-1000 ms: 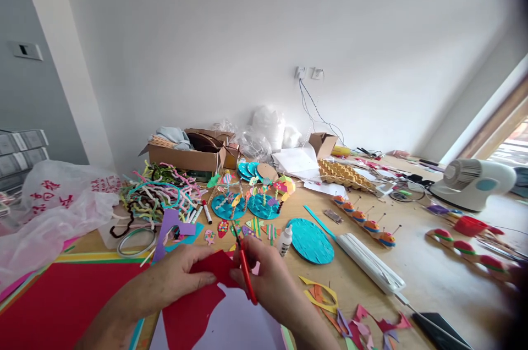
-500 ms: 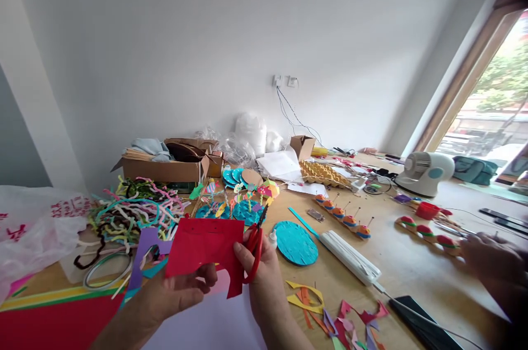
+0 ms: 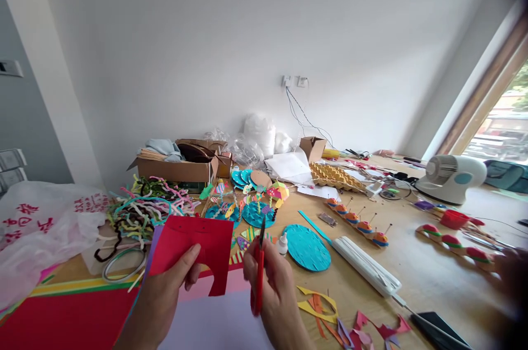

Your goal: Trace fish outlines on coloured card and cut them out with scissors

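My left hand [image 3: 171, 286] pinches a sheet of red paper [image 3: 210, 237] between thumb and fingers. A curved piece is cut out of the sheet's lower edge. In my right hand [image 3: 274, 281] is a pair of red-handled scissors [image 3: 258, 278], blades pointing up and away, apart from the paper. Below both hands lies a pale lilac sheet [image 3: 218, 320]. Just beyond my right hand stand a small white glue bottle [image 3: 282, 244] and a round blue textured disc [image 3: 308, 247].
Pipe cleaners [image 3: 152, 201] heap at the left beside a plastic bag [image 3: 53, 229]. Paper scraps [image 3: 358, 331] lie at the lower right, near a white power strip [image 3: 365, 264]. Egg-carton caterpillars [image 3: 357, 223] and a white fan [image 3: 449, 179] stand rightward. Another person's blurred hand [image 3: 511, 270] shows at the right.
My right hand has let go of the red paper and moved a little away with the scissors. My left hand now grips the sheet with the thumb on top. The view has turned slightly left.
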